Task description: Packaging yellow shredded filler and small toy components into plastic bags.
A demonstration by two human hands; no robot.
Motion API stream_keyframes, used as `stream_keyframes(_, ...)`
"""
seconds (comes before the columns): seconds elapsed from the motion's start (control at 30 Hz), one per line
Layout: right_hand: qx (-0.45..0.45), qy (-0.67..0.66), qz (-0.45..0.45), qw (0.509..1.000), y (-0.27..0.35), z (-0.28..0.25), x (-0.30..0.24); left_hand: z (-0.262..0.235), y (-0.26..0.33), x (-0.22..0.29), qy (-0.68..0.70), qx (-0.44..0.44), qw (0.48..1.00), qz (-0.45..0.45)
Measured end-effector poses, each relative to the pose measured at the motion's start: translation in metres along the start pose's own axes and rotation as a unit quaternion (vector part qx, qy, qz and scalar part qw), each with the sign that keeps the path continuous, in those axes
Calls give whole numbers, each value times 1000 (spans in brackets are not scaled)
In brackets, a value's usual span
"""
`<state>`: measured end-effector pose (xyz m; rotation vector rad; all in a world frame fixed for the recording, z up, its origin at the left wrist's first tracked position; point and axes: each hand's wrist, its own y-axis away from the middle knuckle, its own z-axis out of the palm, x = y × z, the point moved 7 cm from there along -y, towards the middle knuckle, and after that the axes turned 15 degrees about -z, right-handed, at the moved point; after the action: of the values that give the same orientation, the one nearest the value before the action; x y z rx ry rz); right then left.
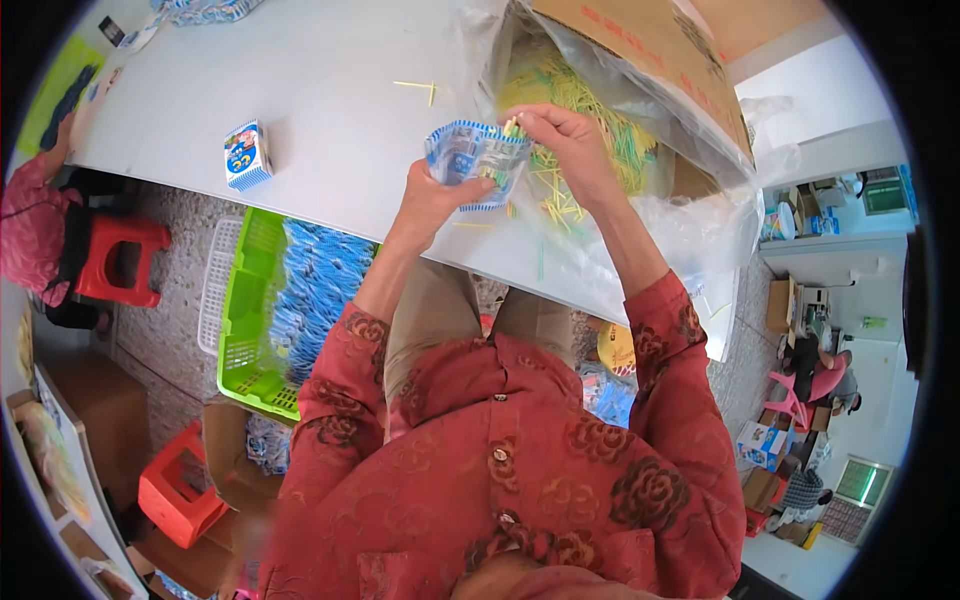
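My left hand (pixel 428 206) grips a small blue-and-white plastic bag (pixel 464 150), its thumb pressed on the front. Through the clear part of the bag some greenish sticks show. At the bag's upper right corner my right hand (pixel 572 145) pinches a few short yellow-green sticks (pixel 513 128). Just beyond that hand, a cardboard carton (pixel 640 45) lined with clear plastic lies with its opening toward me. A heap of thin yellow and green sticks (pixel 590 100) fills it and spills out onto the white table (pixel 340 70).
A small blue-and-white box (pixel 247 155) stands left on the table; loose sticks (pixel 432 92) lie farther back. Below the edge, a green basket (pixel 238 330) holds many blue-and-white packets (pixel 320 290). Red stools (pixel 122 245) stand left. A person (pixel 40 225) sits far left; others are far right.
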<state>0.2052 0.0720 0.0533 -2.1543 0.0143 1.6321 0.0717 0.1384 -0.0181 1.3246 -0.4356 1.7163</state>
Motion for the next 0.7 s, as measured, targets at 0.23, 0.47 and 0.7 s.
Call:
stream_keyframes(0.23, 54, -90, 1, 994, 22, 4, 0, 7, 3, 10, 40, -1, 999, 12)
stream_keyframes(0.47, 61, -47, -28, 997, 51, -20, 4, 18, 3, 6, 114, -1, 993, 5)
stream_keyframes(0.7, 159, 85, -10, 984, 123, -61, 13, 33, 8, 0, 47, -16, 998, -28)
